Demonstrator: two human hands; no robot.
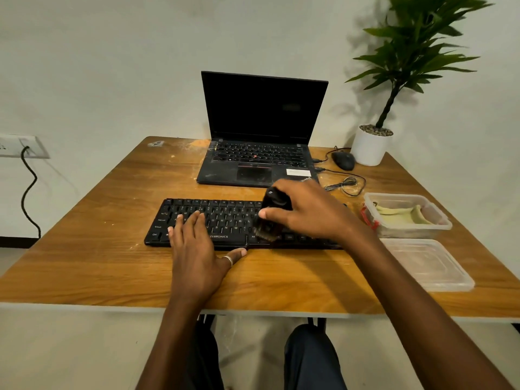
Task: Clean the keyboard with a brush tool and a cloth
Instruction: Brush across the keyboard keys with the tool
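A black keyboard [222, 218] lies across the middle of the wooden table [98, 209]. My left hand [197, 249] rests flat on the keyboard's left half, fingers spread, thumb along its front edge. My right hand [306, 212] grips a black brush tool [271, 218] from above. Its bristles touch the keys right of the space bar. A pale yellow-green cloth [399, 216] lies folded inside an open clear plastic box [441, 225] at the right. The keyboard's right end is hidden under my right hand and forearm.
An open black laptop [261, 136] stands behind the keyboard. A wired mouse [343, 160] and coiled cable [347, 185] sit at the back right beside a potted plant [370, 146]. The box lid [427, 264] lies near the right front edge. A wall socket with a cord [26, 153] is at left.
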